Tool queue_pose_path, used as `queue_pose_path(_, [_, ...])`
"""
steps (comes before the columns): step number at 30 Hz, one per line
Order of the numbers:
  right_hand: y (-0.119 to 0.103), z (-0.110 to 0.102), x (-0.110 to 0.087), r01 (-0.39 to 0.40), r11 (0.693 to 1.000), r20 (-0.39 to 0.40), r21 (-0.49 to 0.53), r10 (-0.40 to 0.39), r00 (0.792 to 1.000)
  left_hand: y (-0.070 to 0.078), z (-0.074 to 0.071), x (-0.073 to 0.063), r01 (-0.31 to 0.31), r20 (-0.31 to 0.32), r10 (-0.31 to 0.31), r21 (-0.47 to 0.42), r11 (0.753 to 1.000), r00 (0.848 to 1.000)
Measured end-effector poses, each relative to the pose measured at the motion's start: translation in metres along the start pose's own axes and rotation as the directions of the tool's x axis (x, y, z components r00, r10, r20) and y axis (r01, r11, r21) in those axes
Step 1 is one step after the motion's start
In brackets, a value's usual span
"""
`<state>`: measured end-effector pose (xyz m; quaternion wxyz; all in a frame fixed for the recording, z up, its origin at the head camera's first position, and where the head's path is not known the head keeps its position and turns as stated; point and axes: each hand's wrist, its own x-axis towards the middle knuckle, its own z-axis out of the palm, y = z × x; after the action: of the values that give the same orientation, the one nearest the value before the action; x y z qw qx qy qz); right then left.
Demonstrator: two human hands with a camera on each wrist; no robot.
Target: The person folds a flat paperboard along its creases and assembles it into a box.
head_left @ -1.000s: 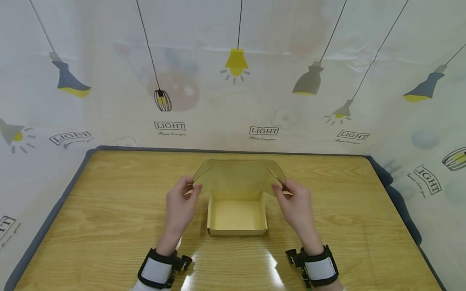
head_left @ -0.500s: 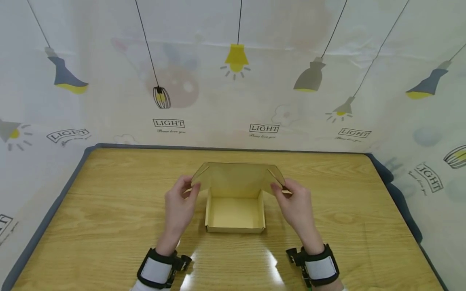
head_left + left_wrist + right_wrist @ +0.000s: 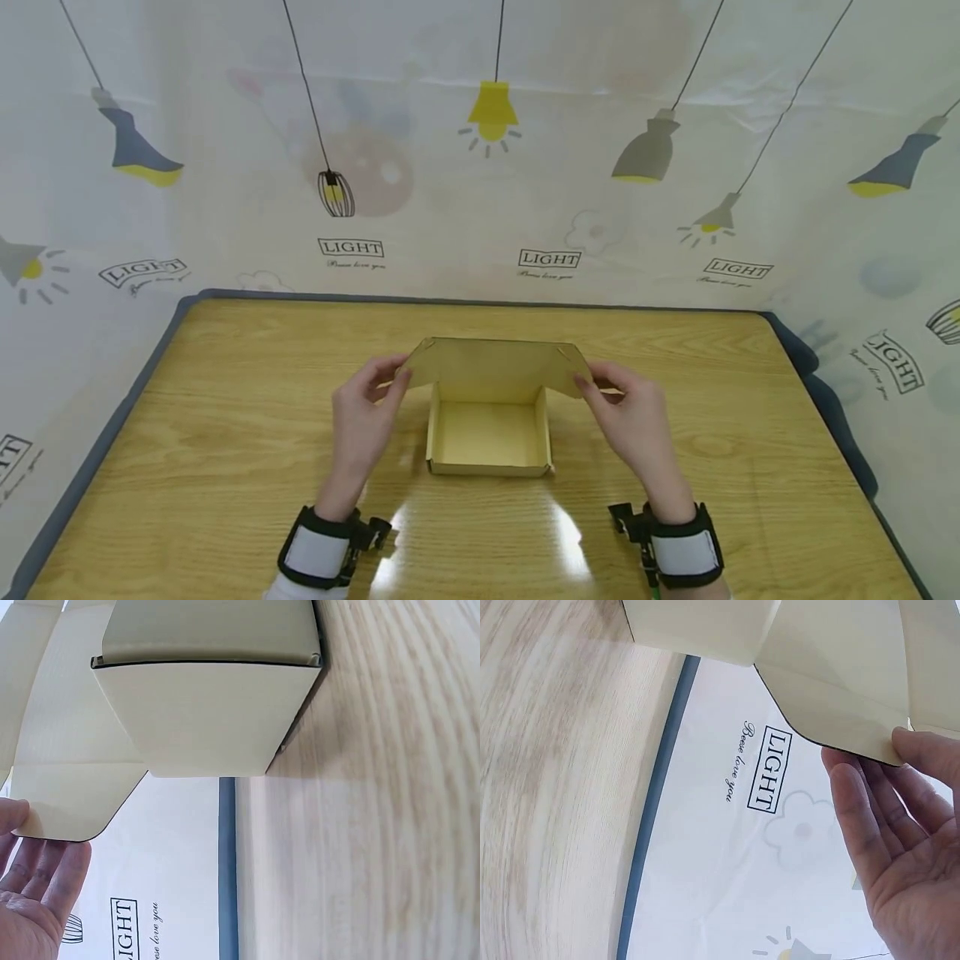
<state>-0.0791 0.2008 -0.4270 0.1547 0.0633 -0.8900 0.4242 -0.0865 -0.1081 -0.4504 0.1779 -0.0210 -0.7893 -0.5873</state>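
An open cardboard box [image 3: 489, 437] stands on the table, its raised lid [image 3: 491, 367] at the back with a side flap at each end. My left hand [image 3: 366, 412] pinches the left side flap [image 3: 71, 799] between thumb and fingers, the thumb on the inner face. On the other side, my right hand [image 3: 628, 417] pinches the right side flap [image 3: 832, 712] near its outer edge in the same way. Both flaps spread outward from the lid. Nothing lies inside the box. The box's outer side wall [image 3: 210, 720] shows up close in the left wrist view.
The wooden table [image 3: 247, 467] has a dark grey edging [image 3: 450, 302] along its back and sides. A white cloth [image 3: 420, 125] printed with lamps hangs behind and around it. Each wrist wears a black strap [image 3: 318, 546] with a camera.
My right hand has moved a little to the right and my left hand slightly left, spreading the two lid flaps further outward. Both hands keep their pinch. The head view has shifted slightly.
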Motion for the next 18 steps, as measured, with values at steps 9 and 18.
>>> queue_pose_path(9, [-0.003, 0.001, 0.000, 0.039, 0.999, 0.000, -0.030, -0.039, 0.999, 0.003, 0.000, -0.002, 0.020, 0.003, -0.020, 0.035, 0.999, 1.000])
queue_pose_path(18, [-0.008, 0.007, -0.002, 0.001, 0.999, 0.004, 0.041, -0.001, 1.000, 0.011, 0.006, -0.004, 0.127, 0.049, -0.127, 0.010, 0.992, 0.991])
